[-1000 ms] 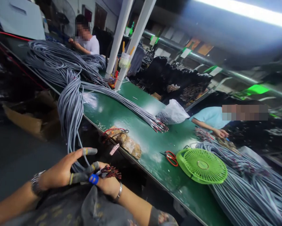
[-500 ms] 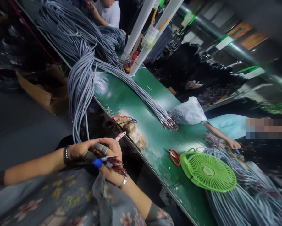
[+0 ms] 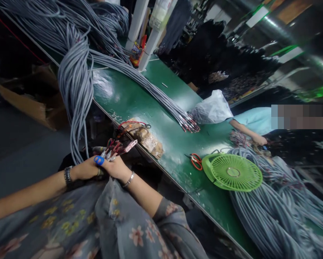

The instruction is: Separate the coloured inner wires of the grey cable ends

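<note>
While both hands met at lower left of centre, just off the near edge of the table (image 3: pixel 161 108), the left hand (image 3: pixel 86 169) and right hand (image 3: pixel 116 168) had their fingers closed together around a cluster of cable ends (image 3: pixel 113 146), red and dark tips fanning upward. The ends seemed to run up into grey cables (image 3: pixel 75 86) hanging in a heavy hank off the table at upper left. That weight looked likely to drag on the ends; under a slack grip some could slide out or splay unevenly. Bare tips stood close to the fingers, so a prick seemed possible. Scissors (image 3: pixel 196 161) and a fan (image 3: pixel 233 173) lay well apart, at right.
</note>
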`<state>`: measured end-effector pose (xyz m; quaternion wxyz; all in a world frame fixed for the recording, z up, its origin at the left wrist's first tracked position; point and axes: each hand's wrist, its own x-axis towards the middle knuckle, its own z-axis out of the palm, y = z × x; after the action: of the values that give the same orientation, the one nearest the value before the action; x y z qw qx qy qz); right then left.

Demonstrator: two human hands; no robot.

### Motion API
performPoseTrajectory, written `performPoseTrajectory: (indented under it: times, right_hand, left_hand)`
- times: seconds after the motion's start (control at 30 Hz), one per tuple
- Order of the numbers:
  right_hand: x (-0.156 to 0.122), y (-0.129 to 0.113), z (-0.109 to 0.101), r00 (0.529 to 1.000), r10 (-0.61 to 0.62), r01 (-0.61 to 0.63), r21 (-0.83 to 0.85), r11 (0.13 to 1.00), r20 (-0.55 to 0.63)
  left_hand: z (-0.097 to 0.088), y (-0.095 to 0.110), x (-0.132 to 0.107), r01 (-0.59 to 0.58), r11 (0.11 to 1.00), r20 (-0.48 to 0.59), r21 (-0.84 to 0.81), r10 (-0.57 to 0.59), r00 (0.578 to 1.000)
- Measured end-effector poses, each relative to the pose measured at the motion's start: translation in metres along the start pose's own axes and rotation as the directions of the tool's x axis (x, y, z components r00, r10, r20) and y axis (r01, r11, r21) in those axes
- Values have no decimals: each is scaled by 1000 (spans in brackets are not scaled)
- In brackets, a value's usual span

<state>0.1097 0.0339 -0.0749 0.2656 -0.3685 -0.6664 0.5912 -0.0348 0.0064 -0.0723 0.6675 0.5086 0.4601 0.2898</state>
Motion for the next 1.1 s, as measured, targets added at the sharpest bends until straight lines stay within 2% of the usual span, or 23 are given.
performPoseTrajectory:
  times: [0.2,0.33,0.43,0.53,0.6,0.73,0.8,0.93,1.1]
  right_hand:
    - [-38,19,-32,993,34,-30,38,999,-109]
    - [-56,28,-44,981,103,-98,38,994,-166]
    - [-47,28,-38,965,140,-117,114,987,-221]
    - [-25,24,-24,945,181,-112,253,961,-271]
    - [-11,21,-16,932,202,-99,324,941,-300]
    - [1,14,-10,901,176,-47,313,949,-397]
    - [-2,14,-10,919,177,-54,333,941,-353]
    - [-12,19,-8,962,198,-105,421,901,-185]
    - [-19,19,-12,943,219,-84,460,884,-249]
  left_hand:
    - [-5,2,0,-5,998,-42,-68,2,999]
    - [-5,2,6,51,988,-150,-146,-73,986]
    - [-1,2,10,51,976,-221,-213,-99,970]
    - [3,1,10,66,966,-263,-251,-134,956]
    - [5,-1,7,66,974,-263,-215,-123,957]
    - [3,-3,-1,91,981,-216,-169,-127,968]
    - [0,-2,-4,109,975,-211,-193,-150,966]
    - [-5,4,-1,111,960,-219,-256,-169,961]
    - [2,6,10,71,982,-181,-175,-103,978]
